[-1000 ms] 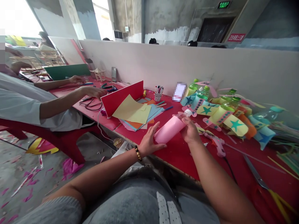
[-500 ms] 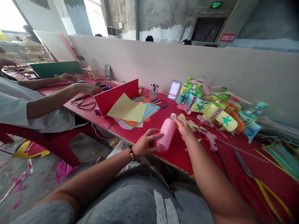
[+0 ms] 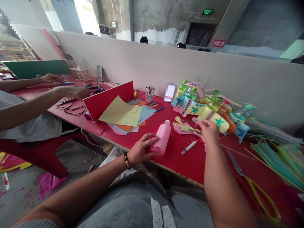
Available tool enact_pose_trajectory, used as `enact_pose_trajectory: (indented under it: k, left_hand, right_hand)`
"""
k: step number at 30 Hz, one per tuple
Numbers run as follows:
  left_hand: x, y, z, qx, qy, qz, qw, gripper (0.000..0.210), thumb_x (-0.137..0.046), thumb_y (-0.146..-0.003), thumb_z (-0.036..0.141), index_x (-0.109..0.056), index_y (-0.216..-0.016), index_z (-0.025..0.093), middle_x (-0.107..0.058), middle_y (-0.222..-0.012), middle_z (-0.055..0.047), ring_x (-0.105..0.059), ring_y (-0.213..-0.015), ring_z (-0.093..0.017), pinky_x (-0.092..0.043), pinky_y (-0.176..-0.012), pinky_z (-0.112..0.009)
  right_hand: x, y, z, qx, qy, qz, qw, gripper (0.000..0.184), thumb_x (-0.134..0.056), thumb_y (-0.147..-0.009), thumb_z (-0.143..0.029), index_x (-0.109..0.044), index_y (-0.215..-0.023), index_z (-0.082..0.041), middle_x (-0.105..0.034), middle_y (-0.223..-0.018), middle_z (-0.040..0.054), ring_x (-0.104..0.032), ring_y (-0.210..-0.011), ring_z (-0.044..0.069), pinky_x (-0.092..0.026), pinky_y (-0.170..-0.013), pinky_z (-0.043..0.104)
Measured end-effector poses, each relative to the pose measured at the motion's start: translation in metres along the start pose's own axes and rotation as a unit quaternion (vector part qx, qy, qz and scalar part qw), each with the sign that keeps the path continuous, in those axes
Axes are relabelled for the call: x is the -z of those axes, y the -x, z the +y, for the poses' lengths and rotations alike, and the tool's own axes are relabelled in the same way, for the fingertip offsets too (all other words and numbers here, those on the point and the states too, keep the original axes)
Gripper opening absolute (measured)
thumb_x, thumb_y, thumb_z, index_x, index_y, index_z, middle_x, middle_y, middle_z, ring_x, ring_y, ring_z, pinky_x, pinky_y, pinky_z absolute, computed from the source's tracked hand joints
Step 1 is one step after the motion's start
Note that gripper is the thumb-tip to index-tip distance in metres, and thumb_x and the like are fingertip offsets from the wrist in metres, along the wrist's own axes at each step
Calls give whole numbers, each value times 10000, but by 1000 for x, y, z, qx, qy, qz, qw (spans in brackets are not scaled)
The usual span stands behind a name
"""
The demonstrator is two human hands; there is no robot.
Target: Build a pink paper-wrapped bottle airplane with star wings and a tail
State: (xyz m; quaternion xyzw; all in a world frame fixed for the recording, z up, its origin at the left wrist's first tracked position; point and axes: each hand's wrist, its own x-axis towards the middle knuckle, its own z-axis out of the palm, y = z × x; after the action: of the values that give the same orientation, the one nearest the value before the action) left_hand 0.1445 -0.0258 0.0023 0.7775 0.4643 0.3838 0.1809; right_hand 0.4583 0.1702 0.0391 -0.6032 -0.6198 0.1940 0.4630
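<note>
My left hand [image 3: 143, 148] is wrapped round the lower part of a plastic bottle [image 3: 161, 136]. The bottle has a pink paper sleeve and a white cap and leans on the red table. Out over the table, my right hand [image 3: 210, 128] has its fingers pinched together at a small pink paper piece beside the bottle planes; whether they grip anything is hidden. Below it, a pink glue gun [image 3: 205, 146] is mostly covered by my wrist. Cut yellow and pink paper pieces [image 3: 181, 125] lie between the hands, and a white pen [image 3: 188, 147] rests nearer me.
Several decorated bottle planes [image 3: 209, 109] crowd the back right. Large scissors [image 3: 237, 164] and paper strips [image 3: 273, 163] lie to the right. Coloured paper sheets [image 3: 121, 112] rest by a red board [image 3: 109, 101]. A pen cup [image 3: 149, 96] stands behind. A person's hand [image 3: 76, 91] works at left.
My right hand has left the bottle's cap and moved right toward the bottle planes. The left hand still holds the bottle. The view has swung right, and the white pen now shows plainly.
</note>
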Motion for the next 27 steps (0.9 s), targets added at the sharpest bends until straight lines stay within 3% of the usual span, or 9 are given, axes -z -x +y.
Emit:
enact_pose_trajectory:
  k: [4, 7, 12, 17, 22, 25, 27]
  left_hand:
    - [0, 0, 1, 5, -6, 3, 1000, 658, -676, -844, 419, -435, -1440, 278, -438, -1400, -112, -468, -1283, -275, -424, -1075, -402]
    - [-1, 1, 1, 3, -11, 6, 1000, 662, -683, -840, 421, -437, -1438, 283, -438, -1401, -109, -470, -1279, -280, -429, -1068, -403]
    - [-1, 2, 0, -6, -14, 17, 1000, 649, -680, -848, 417, -431, -1437, 306, -435, -1398, -103, -482, -1270, -274, -440, -1057, -399]
    - [-2, 2, -1, -1, -7, 23, 1000, 656, -690, -840, 423, -433, -1434, 318, -439, -1389, -98, -497, -1260, -278, -453, -1047, -389]
    - [-1, 2, -5, -10, 3, 35, 999, 696, -712, -820, 431, -419, -1441, 321, -435, -1386, -99, -493, -1256, -283, -449, -1046, -396]
    - [-1, 3, -6, -13, 10, 45, 999, 677, -710, -822, 427, -437, -1430, 310, -444, -1373, -103, -489, -1249, -284, -448, -1037, -403]
    - [0, 4, -5, -13, 14, 54, 998, 637, -691, -839, 419, -454, -1418, 298, -457, -1354, -106, -497, -1232, -279, -456, -1020, -403]
  right_hand:
    - [37, 6, 10, -50, 146, -5, 988, 416, -678, -663, -454, -722, -965, -171, -731, -938, 141, -671, -874, 322, -499, -785, 436]
    - [54, 16, 19, -77, 226, -34, 970, 467, -718, -615, -528, -722, -935, -188, -730, -955, 159, -662, -907, 354, -479, -769, 437]
    - [57, 32, 37, -123, 299, -81, 943, 568, -717, -572, -633, -704, -891, -163, -731, -909, 201, -668, -879, 387, -471, -704, 432]
    - [51, 35, 44, -132, 311, -104, 935, 496, -714, -586, -635, -668, -800, -190, -706, -676, 122, -668, -705, 318, -455, -610, 373]
    - [46, 37, 38, -82, 315, -18, 945, 507, -688, -639, -614, -622, -874, -170, -691, -875, 172, -642, -800, 323, -451, -629, 380]
    - [39, 42, 30, 3, 287, 17, 958, 402, -602, -768, -539, -605, -922, -168, -662, -909, 143, -618, -831, 293, -464, -687, 392]
    - [31, 46, 23, 80, 255, -3, 964, 297, -568, -822, -468, -623, -870, -179, -652, -895, 119, -606, -849, 270, -474, -751, 395]
